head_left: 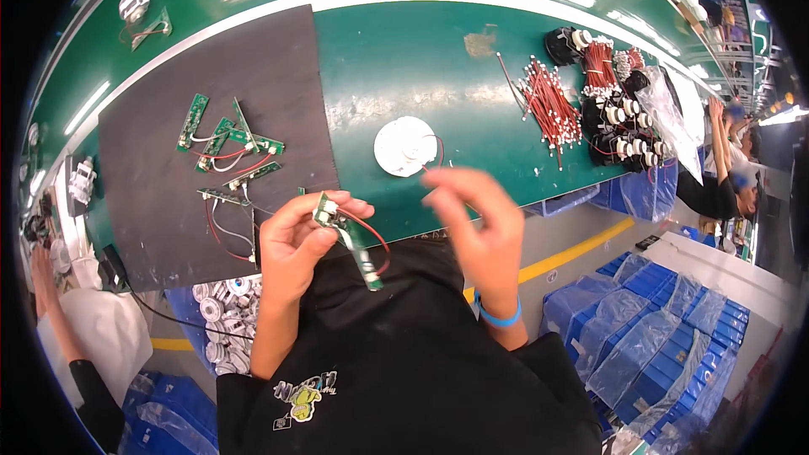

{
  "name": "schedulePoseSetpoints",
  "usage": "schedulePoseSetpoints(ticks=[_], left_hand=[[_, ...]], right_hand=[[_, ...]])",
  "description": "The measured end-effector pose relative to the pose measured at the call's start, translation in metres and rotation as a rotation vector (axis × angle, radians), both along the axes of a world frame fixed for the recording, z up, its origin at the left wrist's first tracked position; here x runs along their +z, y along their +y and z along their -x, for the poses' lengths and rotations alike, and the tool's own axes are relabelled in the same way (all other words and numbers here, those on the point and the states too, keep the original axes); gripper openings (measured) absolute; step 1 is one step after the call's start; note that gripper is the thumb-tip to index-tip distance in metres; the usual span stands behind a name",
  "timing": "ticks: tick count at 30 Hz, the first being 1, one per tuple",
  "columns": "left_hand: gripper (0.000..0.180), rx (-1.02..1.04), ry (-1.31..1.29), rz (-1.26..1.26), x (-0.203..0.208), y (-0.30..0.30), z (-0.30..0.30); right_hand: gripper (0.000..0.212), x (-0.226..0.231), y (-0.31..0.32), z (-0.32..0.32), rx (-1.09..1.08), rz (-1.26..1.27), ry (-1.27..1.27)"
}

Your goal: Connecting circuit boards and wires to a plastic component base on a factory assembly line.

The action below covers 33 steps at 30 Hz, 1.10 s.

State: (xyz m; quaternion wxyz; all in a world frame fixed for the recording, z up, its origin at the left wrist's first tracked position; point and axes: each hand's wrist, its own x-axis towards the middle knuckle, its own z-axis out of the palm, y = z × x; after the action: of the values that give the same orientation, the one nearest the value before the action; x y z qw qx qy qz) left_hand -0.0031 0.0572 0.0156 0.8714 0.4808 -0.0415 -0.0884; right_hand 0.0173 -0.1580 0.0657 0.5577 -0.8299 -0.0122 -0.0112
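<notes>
My left hand [286,248] is closed, pinching a green circuit board [323,210] between thumb and fingers in front of the bench edge. Red and pale wires run from it to a second narrow green board [366,271], which hangs below. A white round disc-shaped part [403,147] lies on the green bench ahead, a thin dark-red wire curving from its right side. Just below that wire's end is my right hand [480,223], with a blue band on the wrist. Its fingers are bent and motion-smeared, so whether they grip the wire does not show.
Several wired circuit boards [227,139] lie on a black mat [286,59] at left. Bundled red wires [552,109] and black-and-white round parts [619,114] sit at right. Blue crates [649,329] and a bin of white discs [227,320] stand below bench level. Other people work at both sides.
</notes>
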Motion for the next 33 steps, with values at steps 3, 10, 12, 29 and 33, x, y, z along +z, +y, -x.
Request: schedulePoseSetpoints(ticks=[3,10,12,29,33], left_hand=[[0.036,0.035,0.07,0.02,-0.005,-0.001,-0.005],[0.04,-0.103,0.324,0.241,0.0,-0.001,-0.006],[0.041,-0.133,0.343,0.293,-0.006,-0.001,-0.005],[0.041,-0.106,0.345,0.211,-0.009,-0.004,-0.005],[0.04,-0.092,0.362,0.206,-0.01,-0.005,-0.006]], right_hand=[[0.015,-0.022,-0.008,-0.023,-0.217,0.207,-0.024],[0.014,-0.04,-0.016,-0.026,-0.186,0.192,-0.099],[0.014,-0.023,-0.013,-0.025,-0.255,0.1,0.05],[0.014,-0.023,-0.034,-0.026,-0.335,-0.682,-0.073],[0.037,-0.038,-0.042,-0.013,-0.086,-0.061,0.217]])
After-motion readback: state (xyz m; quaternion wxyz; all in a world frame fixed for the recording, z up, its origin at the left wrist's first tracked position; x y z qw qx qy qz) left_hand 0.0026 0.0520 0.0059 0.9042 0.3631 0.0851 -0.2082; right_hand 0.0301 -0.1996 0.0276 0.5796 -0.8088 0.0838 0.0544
